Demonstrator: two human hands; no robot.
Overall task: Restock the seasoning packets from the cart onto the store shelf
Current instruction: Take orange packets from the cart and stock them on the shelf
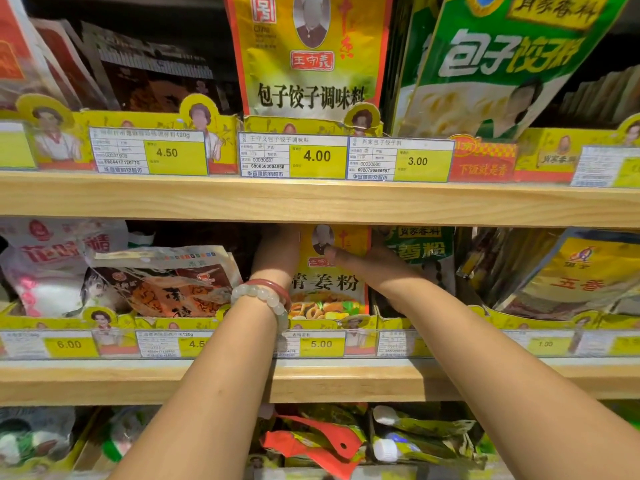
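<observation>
Seating a packet on the middle shelf
Our left hand (277, 251) and right hand (360, 261) flank the yellow seasoning packet (329, 289), grips unclear; remaining cart stock unseen.

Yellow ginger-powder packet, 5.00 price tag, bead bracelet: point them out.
Yellow ginger-powder packet (327, 282), head view, printed front.
5.00 price tag (321, 344), head view, yellow price field.
Bead bracelet (263, 296), head view, pale beads at left wrist.

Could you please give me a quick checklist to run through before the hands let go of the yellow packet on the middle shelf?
1. Yellow packet upright in its slot: ok.
2. Packet above the 5.00 price tag: ok.
3. Left hand grip on the packet's left edge: cannot tell, fingers hidden.
4. Right hand thumb on the packet's front: ok.
5. Neighbouring green packet standing upright: ok.
</observation>
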